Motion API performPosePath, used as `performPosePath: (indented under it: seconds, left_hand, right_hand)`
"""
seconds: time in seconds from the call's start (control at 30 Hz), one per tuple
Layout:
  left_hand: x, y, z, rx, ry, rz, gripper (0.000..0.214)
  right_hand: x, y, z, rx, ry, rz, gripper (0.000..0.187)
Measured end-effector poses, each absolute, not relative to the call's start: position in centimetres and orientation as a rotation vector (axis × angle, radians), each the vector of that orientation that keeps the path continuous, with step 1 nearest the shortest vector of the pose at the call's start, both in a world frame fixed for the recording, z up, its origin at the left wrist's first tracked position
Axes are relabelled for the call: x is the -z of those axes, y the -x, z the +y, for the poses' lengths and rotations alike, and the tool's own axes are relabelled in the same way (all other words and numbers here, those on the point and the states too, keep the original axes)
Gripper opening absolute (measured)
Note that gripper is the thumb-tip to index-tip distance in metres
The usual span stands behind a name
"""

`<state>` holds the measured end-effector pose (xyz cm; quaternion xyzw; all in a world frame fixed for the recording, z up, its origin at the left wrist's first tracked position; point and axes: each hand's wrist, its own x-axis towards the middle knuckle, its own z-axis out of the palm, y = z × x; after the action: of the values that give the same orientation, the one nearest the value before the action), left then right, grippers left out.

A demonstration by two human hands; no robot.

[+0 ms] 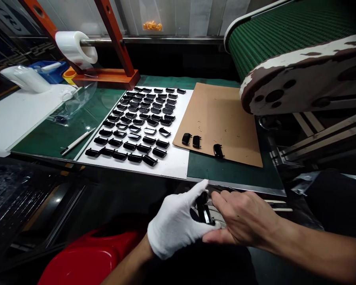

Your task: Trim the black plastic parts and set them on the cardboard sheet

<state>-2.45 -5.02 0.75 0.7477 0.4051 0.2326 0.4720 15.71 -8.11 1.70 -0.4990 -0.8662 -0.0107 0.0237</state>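
My left hand [178,221], in a white glove, grips a small glossy black plastic part [204,209] between thumb and fingers, just in front of the bench edge. The part is tilted and shines along one side. Close against it on the right is my bare right hand [243,215], its fingers curled and thumb stretched toward the gloved thumb. What those fingers pinch, if anything, is hidden. Several similar black parts [135,136] lie in rows on a white sheet [178,168]. Three more, one of them a black part [218,151] near the front edge, rest on brown cardboard [225,107].
A green conveyor belt [284,35] juts in from the upper right. An orange stand [115,77] carries a roll of clear film [74,45] at the back left. A white pen [78,141] lies on the green bench mat. Below left is a red stool [80,261].
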Motion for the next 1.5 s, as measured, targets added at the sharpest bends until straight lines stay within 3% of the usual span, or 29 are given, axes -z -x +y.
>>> performPosePath:
  seconds: [0.57,1.5]
  left_hand:
    - [-1.6,2.7,-4.2,-0.528,-1.850,0.906,0.082]
    - [-1.1,2.1,-4.6,-0.555,-1.790,1.010,0.083]
  right_hand:
    - [-3.2,-15.6,-7.3,-0.272,1.664,-2.587,0.082]
    - [-1.8,-15.9,-7.8,0.222,1.454,-2.612,0.079]
